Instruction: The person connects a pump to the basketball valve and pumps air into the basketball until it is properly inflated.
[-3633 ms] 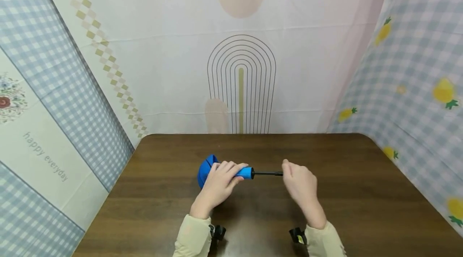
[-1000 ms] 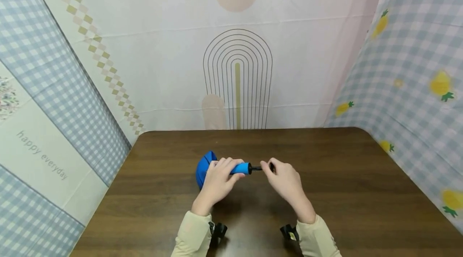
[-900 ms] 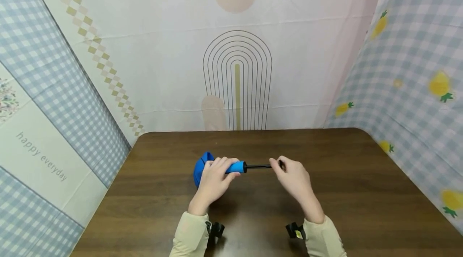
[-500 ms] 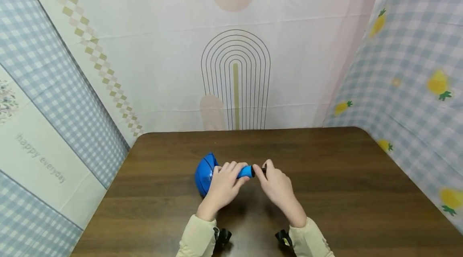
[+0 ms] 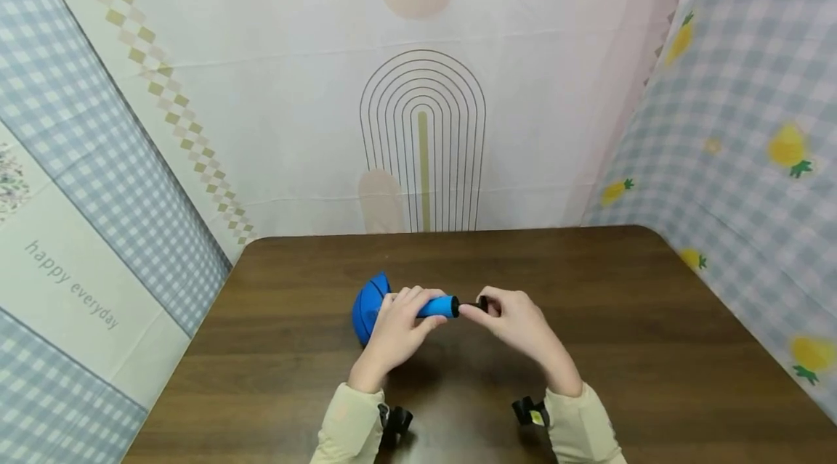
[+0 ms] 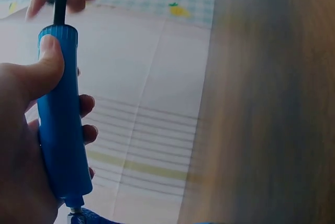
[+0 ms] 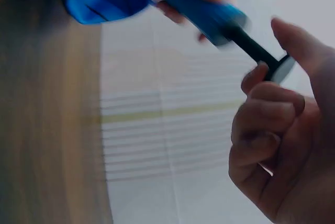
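My left hand point(image 5: 397, 330) grips the blue barrel of a hand pump point(image 5: 439, 306), thumb laid along it. In the left wrist view a metal fitting point(image 6: 76, 214) at the barrel's lower end meets blue material. That is a blue ball point(image 5: 368, 309) with black seam lines, its side caved in, partly hidden behind the left hand. From the barrel's other end a short length of black plunger rod point(image 7: 251, 46) sticks out. My right hand point(image 5: 521, 320) has curled fingers at the plunger's round black handle point(image 7: 282, 69), with the thumb raised near the disc in the right wrist view.
Both hands work above a dark brown wooden table point(image 5: 294, 377). A pale patterned cloth point(image 5: 294, 123) hangs behind its far edge, with checked cloth point(image 5: 739, 181) at the right side. Black wrist cameras point(image 5: 397, 420) sit at both sleeves.
My right hand has moved the plunger in and out: far out at first, pushed nearly fully in half a second ago, now drawn slightly out. My left hand keeps its grip on the pump.
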Tool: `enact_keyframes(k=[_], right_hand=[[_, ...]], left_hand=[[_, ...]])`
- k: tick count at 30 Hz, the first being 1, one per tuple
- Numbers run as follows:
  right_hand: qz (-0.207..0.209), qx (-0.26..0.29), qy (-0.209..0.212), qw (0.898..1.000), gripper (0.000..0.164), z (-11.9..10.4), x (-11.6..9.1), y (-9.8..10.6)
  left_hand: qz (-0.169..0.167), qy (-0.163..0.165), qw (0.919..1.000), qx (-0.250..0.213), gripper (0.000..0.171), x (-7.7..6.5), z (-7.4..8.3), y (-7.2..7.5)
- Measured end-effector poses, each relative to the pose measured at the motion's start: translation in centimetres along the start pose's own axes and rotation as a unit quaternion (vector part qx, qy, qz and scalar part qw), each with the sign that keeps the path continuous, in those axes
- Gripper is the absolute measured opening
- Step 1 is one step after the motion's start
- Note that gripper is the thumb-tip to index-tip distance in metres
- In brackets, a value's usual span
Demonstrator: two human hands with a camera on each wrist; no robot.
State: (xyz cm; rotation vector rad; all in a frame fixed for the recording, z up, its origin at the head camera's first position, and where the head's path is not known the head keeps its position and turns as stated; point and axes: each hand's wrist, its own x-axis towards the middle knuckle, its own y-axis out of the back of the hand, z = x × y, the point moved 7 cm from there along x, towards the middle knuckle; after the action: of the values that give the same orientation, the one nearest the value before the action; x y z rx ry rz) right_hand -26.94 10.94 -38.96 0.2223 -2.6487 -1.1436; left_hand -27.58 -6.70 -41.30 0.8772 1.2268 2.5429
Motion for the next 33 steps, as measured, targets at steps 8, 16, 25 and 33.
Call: enact_keyframes(k=[8,16,25,33], right_hand=[[-0.02,0.084,0.066,0.994,0.021,0.0,-1.2,3.4],[-0.079,0.264,0.11,0.955,0.03,-0.9,-0.7,1.6],[-0.124,0.242,0.044,0.961,0.035,-0.8,0.0,-1.9],[-0.115,0.166,0.082,0.976,0.029,-1.5,-0.1,-1.4]], left_hand=[[0.005,0.028,0.9989,-0.036,0.033,-0.3,-2.2,2.1],[-0.018,0.04,0.9983,-0.039,0.034,-0.2,-1.2,1.7],[-0.043,0.022,0.9988,-0.014,0.036,0.2,1.2,0.2],[-0.028,0.003,0.9979,-0.058,0.031,-0.2,-0.5,1.5]])
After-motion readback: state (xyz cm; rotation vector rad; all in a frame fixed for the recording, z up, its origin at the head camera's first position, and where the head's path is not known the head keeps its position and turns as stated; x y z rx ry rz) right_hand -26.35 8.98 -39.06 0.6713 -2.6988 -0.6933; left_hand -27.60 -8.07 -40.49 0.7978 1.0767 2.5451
